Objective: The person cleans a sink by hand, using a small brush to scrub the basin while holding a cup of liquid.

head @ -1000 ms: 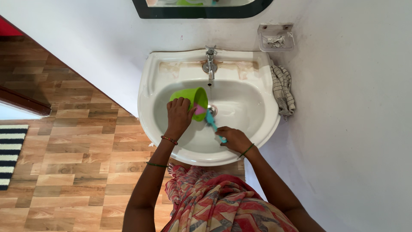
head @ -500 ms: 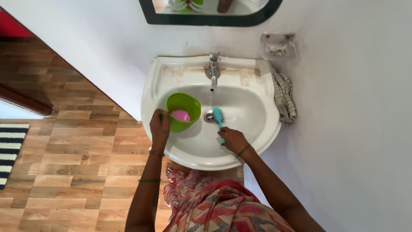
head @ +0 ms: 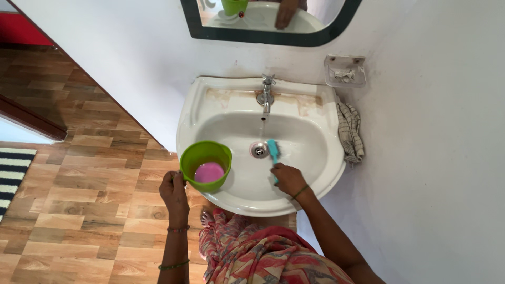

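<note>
My left hand (head: 174,192) grips the handle of a green plastic mug (head: 205,165) with pink liquid in it, held upright over the sink's left front rim. My right hand (head: 288,179) holds a teal brush (head: 273,151) whose head rests in the white sink (head: 221,113) basin, just right of the drain (head: 259,150). A thin stream of water runs from the metal tap (head: 265,95) toward the drain.
A checked cloth (head: 350,131) hangs over the sink's right rim against the white wall. A clear soap holder (head: 344,71) is fixed to the wall above it. A mirror (head: 268,21) hangs over the sink. Wooden flooring (head: 79,179) and a striped mat (head: 10,173) lie to the left.
My left hand has carried the green mug from under the tap leftward and out to the sink's left front rim. My right hand with the brush stays in the basin near the drain.
</note>
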